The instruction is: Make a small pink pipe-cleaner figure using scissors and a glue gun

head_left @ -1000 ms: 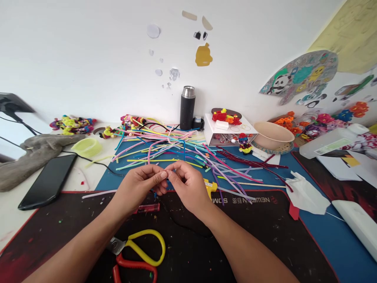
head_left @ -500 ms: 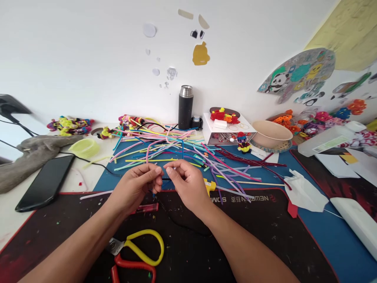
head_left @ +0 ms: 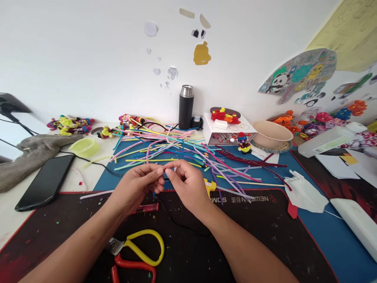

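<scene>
My left hand (head_left: 143,182) and my right hand (head_left: 188,184) meet fingertip to fingertip above the back of the black desk mat (head_left: 188,243). Both are closed in a pinch, thumb against forefinger. Whatever lies between the tips is too small to make out. Behind the fingers spreads a loose pile of coloured pipe cleaners (head_left: 165,138). A yellow glue gun (head_left: 209,186) is partly hidden by my right hand. Below my left hand lie a pink-red tool (head_left: 149,207) and scissors (head_left: 144,251) with one yellow and one red handle.
At the back stand a black thermos (head_left: 185,108) and a white box (head_left: 229,127). A small pipe-cleaner figure (head_left: 243,142) and a beige bowl (head_left: 272,133) are to the right. A phone (head_left: 45,182) lies left, near a yellow-green coil (head_left: 85,147). Crumpled white paper (head_left: 306,192) lies at right.
The fingertips of my two hands have come together, closing the small gap between them. The things on the desk stay in place.
</scene>
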`<state>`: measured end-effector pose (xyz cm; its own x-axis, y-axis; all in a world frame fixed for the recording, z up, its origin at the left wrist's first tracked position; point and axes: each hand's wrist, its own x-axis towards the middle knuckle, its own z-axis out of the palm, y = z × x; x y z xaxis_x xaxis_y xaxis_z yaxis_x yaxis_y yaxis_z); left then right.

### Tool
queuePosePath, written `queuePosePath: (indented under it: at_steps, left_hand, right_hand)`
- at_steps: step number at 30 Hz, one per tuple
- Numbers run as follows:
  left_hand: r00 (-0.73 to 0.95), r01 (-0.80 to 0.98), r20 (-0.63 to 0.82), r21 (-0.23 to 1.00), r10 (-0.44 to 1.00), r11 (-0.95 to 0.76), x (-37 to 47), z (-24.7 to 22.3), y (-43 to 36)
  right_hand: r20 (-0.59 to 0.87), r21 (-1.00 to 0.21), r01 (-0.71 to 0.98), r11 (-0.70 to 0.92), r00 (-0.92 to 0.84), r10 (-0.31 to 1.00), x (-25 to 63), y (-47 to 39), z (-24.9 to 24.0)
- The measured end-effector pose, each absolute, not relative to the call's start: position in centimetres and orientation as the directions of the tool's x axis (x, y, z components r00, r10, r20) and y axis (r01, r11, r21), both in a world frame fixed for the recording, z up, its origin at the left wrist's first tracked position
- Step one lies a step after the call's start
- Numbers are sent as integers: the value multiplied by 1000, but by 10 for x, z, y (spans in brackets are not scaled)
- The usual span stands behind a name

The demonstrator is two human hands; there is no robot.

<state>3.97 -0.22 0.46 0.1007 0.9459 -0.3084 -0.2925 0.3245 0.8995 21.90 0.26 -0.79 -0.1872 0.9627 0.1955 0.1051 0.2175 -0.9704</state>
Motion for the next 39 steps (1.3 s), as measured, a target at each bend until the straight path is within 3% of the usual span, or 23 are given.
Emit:
queuePosePath:
  at_steps: [14,27,39]
  left_hand:
    - [68,-272,-290,915,955,297,40,5,-2]
    - [109,-74,-193,977,975,202,38,6,-2]
    - [112,-142,-229,960,967,243,39,7,-2]
  right_hand:
    - [203,-959,156,236,-202,958,218,2,-9]
    - [211,-952,178,250,-212,954,218,1,-9]
    - [205,-955,167,243,-219,954,218,0,-7]
